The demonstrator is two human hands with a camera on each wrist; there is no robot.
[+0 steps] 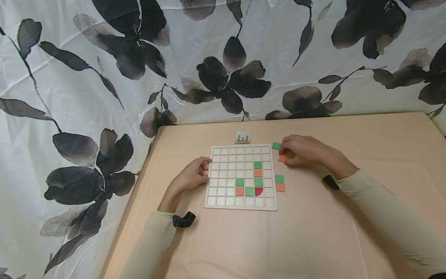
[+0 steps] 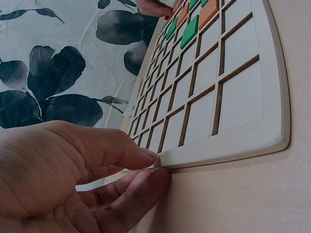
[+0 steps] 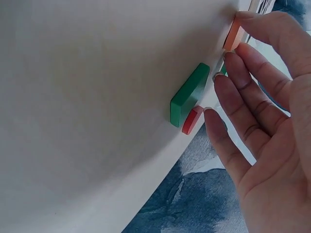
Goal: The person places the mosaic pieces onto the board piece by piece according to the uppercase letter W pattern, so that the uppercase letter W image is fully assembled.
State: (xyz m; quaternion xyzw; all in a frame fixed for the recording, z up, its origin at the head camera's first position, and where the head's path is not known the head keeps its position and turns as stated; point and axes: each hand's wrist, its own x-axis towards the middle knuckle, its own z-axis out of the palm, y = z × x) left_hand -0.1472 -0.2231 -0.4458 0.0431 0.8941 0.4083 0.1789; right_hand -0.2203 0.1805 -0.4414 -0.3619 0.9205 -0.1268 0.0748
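Note:
A white grid board (image 1: pixel 223 206) lies on the table, with several green and orange square tiles and one red rounded piece (image 1: pixel 258 191) in its cells. At its left edge, my left hand (image 1: pixel 192 174) pinches the rim, thumb over fingers, as the left wrist view shows up close. Beyond the right edge, my right hand (image 1: pixel 303 150) holds an orange tile (image 3: pixel 234 36) between thumb and forefinger. Just past those fingers lie a green tile (image 3: pixel 189 94) and a red piece (image 3: pixel 193 120), the red one close to a fingertip.
A small patterned card (image 1: pixel 242 137) lies behind the board. Beside the board's right edge are a loose green tile (image 1: pixel 279 178) and an orange tile (image 1: pixel 280 187). A floral curtain (image 1: pixel 195 42) hangs behind the wooden table (image 1: pixel 278 248).

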